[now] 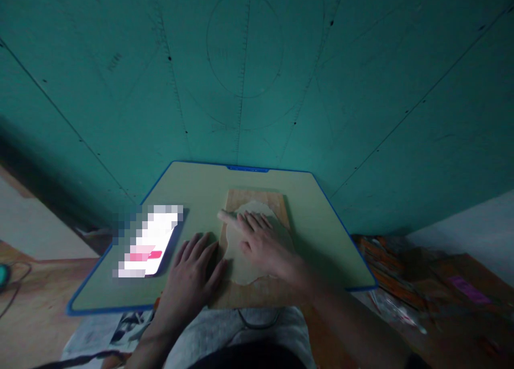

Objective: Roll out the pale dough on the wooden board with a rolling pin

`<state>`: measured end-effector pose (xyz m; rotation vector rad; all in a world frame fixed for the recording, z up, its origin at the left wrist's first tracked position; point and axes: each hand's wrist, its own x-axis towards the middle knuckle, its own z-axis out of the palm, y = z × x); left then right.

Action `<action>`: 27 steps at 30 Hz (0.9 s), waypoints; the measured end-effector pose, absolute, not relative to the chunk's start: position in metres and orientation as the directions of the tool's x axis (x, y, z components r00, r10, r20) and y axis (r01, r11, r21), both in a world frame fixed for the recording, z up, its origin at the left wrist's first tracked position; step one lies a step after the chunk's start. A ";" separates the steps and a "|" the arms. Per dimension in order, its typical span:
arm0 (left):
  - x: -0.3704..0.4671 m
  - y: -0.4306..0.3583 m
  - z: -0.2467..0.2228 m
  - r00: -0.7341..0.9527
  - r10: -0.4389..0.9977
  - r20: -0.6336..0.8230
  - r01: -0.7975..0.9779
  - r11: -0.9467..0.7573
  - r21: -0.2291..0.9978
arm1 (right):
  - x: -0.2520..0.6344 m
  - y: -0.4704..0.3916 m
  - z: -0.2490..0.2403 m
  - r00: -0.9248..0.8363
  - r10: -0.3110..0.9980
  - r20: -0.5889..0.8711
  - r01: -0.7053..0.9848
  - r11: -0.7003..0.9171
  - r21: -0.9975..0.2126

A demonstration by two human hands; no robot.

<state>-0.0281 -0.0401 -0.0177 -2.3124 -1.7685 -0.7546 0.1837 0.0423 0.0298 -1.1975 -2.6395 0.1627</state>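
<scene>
A thin, flattened sheet of dough (244, 270) with an uneven edge lies on a wooden board (257, 196). My right hand (265, 243) rests over a slim rolling pin (227, 217) on the dough, its fingers draped across the pin. Only the pin's left end sticks out; the rest is hidden under the hand. Beside the board's left edge, my left hand (193, 270) lies palm down with its fingers spread, the thumb touching the board near the dough. Nothing shows in that hand.
The board is on a small pale table (201, 179) with a blue rim, up against a green wall (249, 90). A lit phone (155, 240) lies on the table's left side. Cardboard and plastic wrapping (401, 305) litter the floor at right.
</scene>
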 end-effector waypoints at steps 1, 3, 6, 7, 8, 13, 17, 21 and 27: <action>-0.028 -0.040 -0.018 0.184 0.869 0.460 0.933 -0.301 0.195 | 0.182 0.041 0.032 -0.670 0.724 0.163 0.697 0.689 -0.197; -0.028 -0.040 -0.018 0.180 0.870 0.459 0.933 -0.300 0.201 | 0.184 0.042 0.036 -0.703 0.697 0.143 0.665 0.715 -0.214; -0.029 -0.040 -0.022 0.178 0.867 0.466 0.931 -0.302 0.205 | 0.194 0.048 0.039 -0.673 0.729 0.127 0.685 0.678 -0.265; -0.030 -0.040 -0.023 0.177 0.866 0.467 0.930 -0.303 0.209 | 0.198 0.050 0.039 -0.658 0.742 0.131 0.693 0.664 -0.279; -0.030 -0.040 -0.024 0.175 0.867 0.467 0.928 -0.304 0.216 | 0.201 0.051 0.038 -0.647 0.750 0.140 0.697 0.656 -0.292; -0.029 -0.041 -0.024 0.150 0.874 0.463 0.916 -0.299 0.269 | 0.210 0.043 0.036 -0.663 0.726 0.183 0.659 0.682 -0.319; -0.028 -0.041 -0.021 0.158 0.877 0.453 0.916 -0.302 0.266 | 0.213 0.034 0.038 -0.669 0.719 0.191 0.637 0.686 -0.352; -0.029 -0.041 -0.019 0.180 0.880 0.440 0.920 -0.309 0.241 | 0.214 0.029 0.038 -0.648 0.733 0.207 0.626 0.667 -0.403; -0.027 -0.043 -0.016 0.173 0.885 0.433 0.917 -0.305 0.257 | 0.213 0.026 0.038 -0.661 0.719 0.217 0.625 0.687 -0.371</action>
